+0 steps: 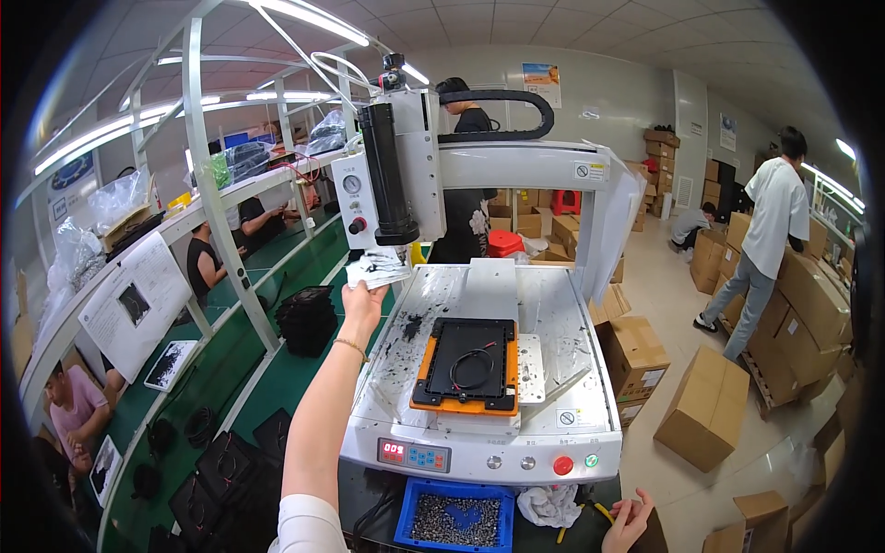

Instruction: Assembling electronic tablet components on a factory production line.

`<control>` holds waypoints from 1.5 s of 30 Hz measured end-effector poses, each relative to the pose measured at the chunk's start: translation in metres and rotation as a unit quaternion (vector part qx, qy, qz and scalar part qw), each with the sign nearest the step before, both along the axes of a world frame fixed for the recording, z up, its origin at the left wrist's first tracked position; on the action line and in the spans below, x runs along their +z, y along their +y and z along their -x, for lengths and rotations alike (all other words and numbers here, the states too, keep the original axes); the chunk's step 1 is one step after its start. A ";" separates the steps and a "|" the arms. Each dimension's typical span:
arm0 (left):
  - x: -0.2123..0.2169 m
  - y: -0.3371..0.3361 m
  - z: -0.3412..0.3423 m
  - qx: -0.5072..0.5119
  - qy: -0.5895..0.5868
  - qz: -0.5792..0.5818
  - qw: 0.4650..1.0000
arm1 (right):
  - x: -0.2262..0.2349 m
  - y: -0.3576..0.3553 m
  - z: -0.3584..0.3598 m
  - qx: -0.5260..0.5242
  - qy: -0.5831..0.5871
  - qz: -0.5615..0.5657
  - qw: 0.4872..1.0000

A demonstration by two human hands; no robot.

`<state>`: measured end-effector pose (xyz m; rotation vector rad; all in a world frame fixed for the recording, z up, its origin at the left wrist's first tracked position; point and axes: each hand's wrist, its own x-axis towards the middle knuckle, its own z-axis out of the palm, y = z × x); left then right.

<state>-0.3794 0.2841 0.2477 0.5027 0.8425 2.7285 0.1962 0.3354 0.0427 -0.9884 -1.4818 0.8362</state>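
Note:
My left hand [364, 302] reaches up at the front left of the benchtop dispensing machine and pinches a white wipe [376, 268] smeared with black. The wipe is just below the machine's black cylinder [387, 175] and hides the tip there. On the machine bed, a black rectangular panel [489, 346] with a coiled black cable [473, 369] sits in an orange fixture [430, 378]. My right hand [629, 525] hangs low at the right, its fingers loosely curled and apart, with nothing visible in them. Beside it is a yellow-handled tool [604, 512].
A blue tray [406, 516] of small metal parts and a crumpled white cloth [549, 506] lie before the machine. Black panels [309, 323] are stacked on the green conveyor [267, 369]. Cartons [705, 396] stand on the right, near a standing person [772, 221]. Other people sit along the line.

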 end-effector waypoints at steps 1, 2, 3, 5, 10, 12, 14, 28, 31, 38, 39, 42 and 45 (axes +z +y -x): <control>0.000 0.001 -0.003 -0.011 -0.016 0.026 0.999 | 0.000 0.000 0.000 0.002 0.000 -0.004 1.000; 0.002 0.003 -0.013 -0.021 -0.032 0.050 0.998 | 0.000 0.000 0.000 0.001 0.000 -0.005 1.000; 0.000 0.008 -0.015 -0.033 -0.029 0.065 0.997 | -0.001 0.000 -0.001 0.001 0.001 -0.008 1.000; 0.000 0.018 -0.017 -0.062 -0.048 0.033 0.996 | -0.003 -0.001 -0.001 0.000 0.002 -0.014 1.000; 0.002 0.026 -0.001 -0.058 -0.075 -0.077 0.993 | -0.004 -0.004 0.001 0.008 0.001 -0.017 1.000; -0.001 0.015 0.017 0.000 -0.038 -0.100 0.994 | -0.004 -0.004 0.002 0.016 0.005 -0.016 1.000; 0.000 -0.005 0.027 0.032 -0.028 -0.062 0.997 | -0.004 -0.003 0.002 0.018 0.007 -0.013 1.000; -0.037 -0.049 -0.033 -0.085 -0.023 0.291 0.953 | -0.001 -0.005 -0.001 0.014 0.009 -0.027 1.000; -0.037 -0.051 -0.030 -0.049 0.042 0.412 0.909 | -0.001 -0.005 -0.006 0.009 0.000 -0.042 0.999; -0.040 -0.106 0.034 0.056 0.138 0.734 0.663 | 0.059 -0.019 0.026 0.058 -0.146 -0.244 0.957; -0.040 -0.103 0.026 0.060 0.167 0.730 0.660 | 0.072 -0.019 0.029 0.075 -0.178 -0.265 0.945; -0.023 -0.077 -0.067 0.205 0.471 0.631 0.582 | 0.090 -0.011 0.027 0.080 -0.232 -0.270 0.931; 0.015 -0.079 -0.144 0.102 0.645 0.555 0.516 | 0.092 -0.008 0.032 0.095 -0.250 -0.264 0.927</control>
